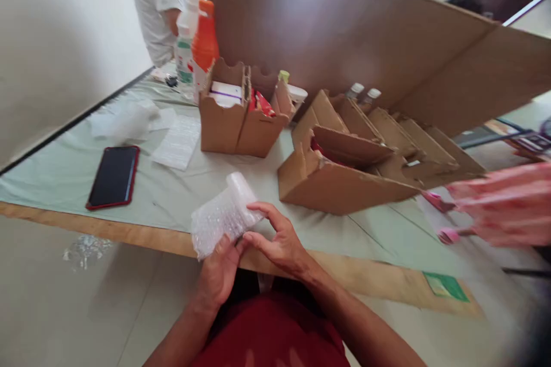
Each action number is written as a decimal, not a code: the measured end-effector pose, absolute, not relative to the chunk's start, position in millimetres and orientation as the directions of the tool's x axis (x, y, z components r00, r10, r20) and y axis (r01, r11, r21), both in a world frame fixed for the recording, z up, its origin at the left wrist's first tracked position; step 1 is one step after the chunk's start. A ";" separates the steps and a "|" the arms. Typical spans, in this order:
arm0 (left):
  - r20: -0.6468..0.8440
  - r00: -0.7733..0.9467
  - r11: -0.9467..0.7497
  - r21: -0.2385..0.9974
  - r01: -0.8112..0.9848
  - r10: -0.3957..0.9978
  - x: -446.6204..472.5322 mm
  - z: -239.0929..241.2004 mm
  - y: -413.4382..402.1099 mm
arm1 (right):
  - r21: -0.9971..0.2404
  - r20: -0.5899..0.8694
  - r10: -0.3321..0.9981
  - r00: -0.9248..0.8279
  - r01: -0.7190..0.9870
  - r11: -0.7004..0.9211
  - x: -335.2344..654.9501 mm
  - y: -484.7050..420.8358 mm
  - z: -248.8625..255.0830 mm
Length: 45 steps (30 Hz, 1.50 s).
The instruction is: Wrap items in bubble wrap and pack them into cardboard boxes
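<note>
Both my hands hold a piece of clear bubble wrap (221, 215), partly rolled, just above the table's near edge. My left hand (219, 272) grips its lower end from underneath with curled fingers. My right hand (275, 238) pinches its right side, thumb and fingers closed on the wrap. What may be inside the roll is hidden.
A red-cased phone (114, 176) and papers (177, 142) lie on the green-covered table (64, 175). Open cardboard boxes (235, 120) (344, 175) hold packets; bottles (202, 40) stand behind. Another person in white (157, 0) stands at the far end. A pink blurred sleeve (503, 206) reaches in at right.
</note>
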<state>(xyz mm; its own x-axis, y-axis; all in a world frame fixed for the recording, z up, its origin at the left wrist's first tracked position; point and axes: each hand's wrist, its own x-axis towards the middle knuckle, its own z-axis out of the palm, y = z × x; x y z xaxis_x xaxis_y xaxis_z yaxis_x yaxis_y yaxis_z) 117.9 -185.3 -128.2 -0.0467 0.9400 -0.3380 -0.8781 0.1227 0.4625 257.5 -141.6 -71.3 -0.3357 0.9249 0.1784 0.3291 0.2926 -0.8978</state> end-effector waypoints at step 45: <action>-0.064 -0.287 0.086 0.994 0.065 0.956 124.1 -71.8 -226.6 | -0.974 0.130 0.904 0.406 0.224 0.040 464.7 -252.6 -102.2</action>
<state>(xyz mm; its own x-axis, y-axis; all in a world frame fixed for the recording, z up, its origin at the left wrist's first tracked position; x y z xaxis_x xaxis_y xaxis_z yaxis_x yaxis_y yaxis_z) 124.1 -226.6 -71.8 -0.2875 0.9557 -0.0636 0.0654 0.0859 0.9942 464.7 -252.6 -102.2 0.4063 0.9044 0.1304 0.2242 0.0397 -0.9737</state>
